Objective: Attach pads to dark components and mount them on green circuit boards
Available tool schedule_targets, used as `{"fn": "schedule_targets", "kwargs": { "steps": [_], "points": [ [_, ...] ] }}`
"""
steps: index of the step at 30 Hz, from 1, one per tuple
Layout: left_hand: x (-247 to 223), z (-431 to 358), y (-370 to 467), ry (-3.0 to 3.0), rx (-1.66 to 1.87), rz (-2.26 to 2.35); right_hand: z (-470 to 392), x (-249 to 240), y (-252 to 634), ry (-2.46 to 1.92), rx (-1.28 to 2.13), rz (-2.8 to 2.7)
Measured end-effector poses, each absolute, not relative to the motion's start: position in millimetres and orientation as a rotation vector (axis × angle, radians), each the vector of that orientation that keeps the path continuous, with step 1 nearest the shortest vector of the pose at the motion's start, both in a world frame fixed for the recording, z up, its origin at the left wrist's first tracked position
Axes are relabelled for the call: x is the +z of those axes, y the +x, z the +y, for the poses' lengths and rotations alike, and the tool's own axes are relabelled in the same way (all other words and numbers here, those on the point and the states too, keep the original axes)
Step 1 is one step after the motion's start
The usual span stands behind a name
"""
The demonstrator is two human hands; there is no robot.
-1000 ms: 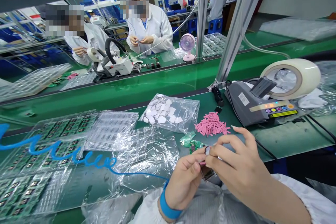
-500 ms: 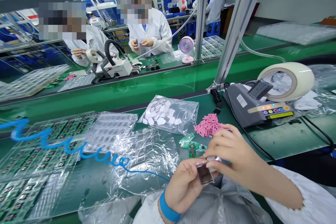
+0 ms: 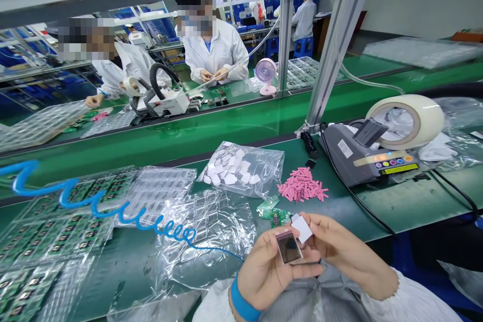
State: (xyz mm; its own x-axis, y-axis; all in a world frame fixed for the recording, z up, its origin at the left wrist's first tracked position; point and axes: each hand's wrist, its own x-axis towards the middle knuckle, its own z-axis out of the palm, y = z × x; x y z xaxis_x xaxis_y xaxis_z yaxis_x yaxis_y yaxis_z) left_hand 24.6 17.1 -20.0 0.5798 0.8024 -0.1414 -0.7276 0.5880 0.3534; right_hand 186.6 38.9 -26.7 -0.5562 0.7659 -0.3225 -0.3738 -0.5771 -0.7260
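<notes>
My left hand (image 3: 266, 271), with a blue band at the wrist, holds a small square module (image 3: 289, 248) with a dark, shiny face and a pinkish frame. Close beside it, my right hand (image 3: 335, 239) pinches a white square piece (image 3: 301, 229) between thumb and fingers, just right of the module's upper edge. Green circuit boards (image 3: 276, 217) lie on the bench just beyond my hands. Behind them is a heap of pink strips (image 3: 302, 184). A clear bag of white pieces (image 3: 230, 165) rests to the left of the heap.
A grey tape dispenser (image 3: 362, 153) with a large tape roll (image 3: 409, 121) stands at right. Trays of green boards (image 3: 71, 231) and clear plastic trays (image 3: 156, 191) lie at left. A coiled blue cord (image 3: 143, 221) crosses over them. Beyond a green divider, people in white work near a pink fan (image 3: 266, 71).
My right hand has moved down and right from above the module and now shows a white square piece. The module's dark face has turned more toward the camera. A co-worker's hand reaches left.
</notes>
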Motion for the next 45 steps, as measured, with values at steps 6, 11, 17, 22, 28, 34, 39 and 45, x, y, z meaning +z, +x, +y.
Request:
{"fn": "schedule_targets", "kwargs": {
  "steps": [6, 11, 17, 22, 28, 34, 39, 45],
  "points": [
    [-17, 18, 24, 0.315, 0.87, 0.284, 35, -30, 183, -0.778, 2.191, -0.609],
    [-18, 18, 18, 0.247, 0.867, 0.371, 38, -28, 205, -0.787, 1.839, -0.862],
    [-16, 16, 26, 0.192, 0.723, 0.398, 62, 14, 218, -0.535, 1.074, -1.927],
    [-14, 13, 35, 0.173, 0.694, 0.421, 77, 34, 214, -0.338, 0.837, -2.28],
    [-13, 13, 38, 0.134, 0.695, 0.471, 77, 39, 217, -0.259, 0.782, -2.473],
    [-9, 13, 38, 0.19, 0.711, 0.577, 65, 55, 211, -0.327, 0.694, -2.643],
    [-3, 13, 38, 0.246, 0.844, 0.58, 43, 47, 204, -0.586, 0.51, -2.481],
    [2, 12, 41, 0.259, 0.942, 0.591, 27, 32, 189, -0.681, 0.45, -2.28]
  ]
}}
